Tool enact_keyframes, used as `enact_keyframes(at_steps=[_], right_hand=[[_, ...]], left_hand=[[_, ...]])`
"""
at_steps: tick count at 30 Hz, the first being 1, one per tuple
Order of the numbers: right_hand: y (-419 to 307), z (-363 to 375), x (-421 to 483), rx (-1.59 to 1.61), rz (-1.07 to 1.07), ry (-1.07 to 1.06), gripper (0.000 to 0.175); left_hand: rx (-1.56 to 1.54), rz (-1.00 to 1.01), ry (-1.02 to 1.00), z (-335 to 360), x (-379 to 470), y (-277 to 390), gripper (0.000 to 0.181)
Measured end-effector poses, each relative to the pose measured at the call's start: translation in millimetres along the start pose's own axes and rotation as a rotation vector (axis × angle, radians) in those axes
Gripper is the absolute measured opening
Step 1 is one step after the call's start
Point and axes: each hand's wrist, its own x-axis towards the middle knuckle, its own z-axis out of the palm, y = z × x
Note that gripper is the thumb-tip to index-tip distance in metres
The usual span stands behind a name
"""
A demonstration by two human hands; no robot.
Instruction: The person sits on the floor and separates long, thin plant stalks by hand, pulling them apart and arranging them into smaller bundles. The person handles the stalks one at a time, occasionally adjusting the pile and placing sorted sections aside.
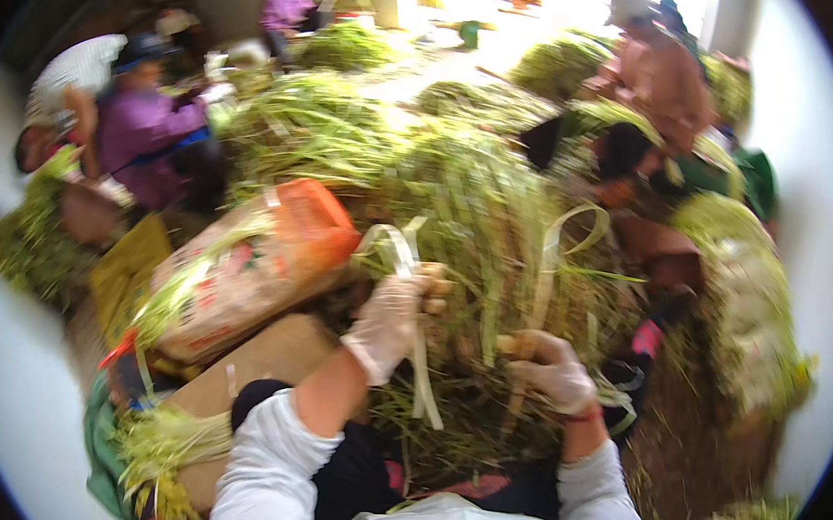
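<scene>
My left hand (392, 318), in a thin pale glove, is closed around a pale flat leaf stalk (425, 378). One end curls over above the fist and the other hangs below it. My right hand (554, 370), gloved too, pinches a long yellowish stalk (541, 301) whose top bends into a loop. Both hands are apart, above my lap and in front of a large heap of long green leafy stalks (470, 196). Loose dark trimmings (468, 426) lie below them. Motion blur hides the finer detail of the fingers.
At left a printed orange-and-white sack (254, 267) lies beside a brown board (266, 362) with a pale stalk bundle (172, 437). Stacked bundles (744, 306) stand at right. Several people sit around more heaps (309, 132), one in purple (145, 135).
</scene>
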Motion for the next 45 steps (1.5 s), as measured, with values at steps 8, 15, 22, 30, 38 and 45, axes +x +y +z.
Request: enact_keyframes(at_steps=[8,15,22,30,38,45], right_hand=[[32.2,45.6,-8.8,-0.275,-0.263,-0.160,0.036],[31.5,58.3,-24.8,-0.638,-0.213,-0.200,0.034],[19.4,57.9,20.0,0.502,-0.036,0.019,0.023],[27.6,72.6,27.5,0.696,-0.066,0.158,0.016],[85.8,56.1,-25.3,-0.092,0.115,0.013,0.021],[28.4,-6.6,-16.0,-0.035,0.151,0.228,0.036]], left_hand=[[0.256,-0.007,0.004,7.8,-12.1,-15.1,0.023],[0.353,-0.041,-0.045,2.0,-0.2,-34.1,0.017],[0.334,-0.006,-0.123,5.0,-3.9,-46.2,0.011],[0.237,-0.010,-0.172,7.1,-11.3,-37.7,0.011],[0.096,0.154,0.050,3.7,-9.6,-17.8,0.016],[0.361,0.200,-0.066,16.7,-13.8,-30.1,0.013]])
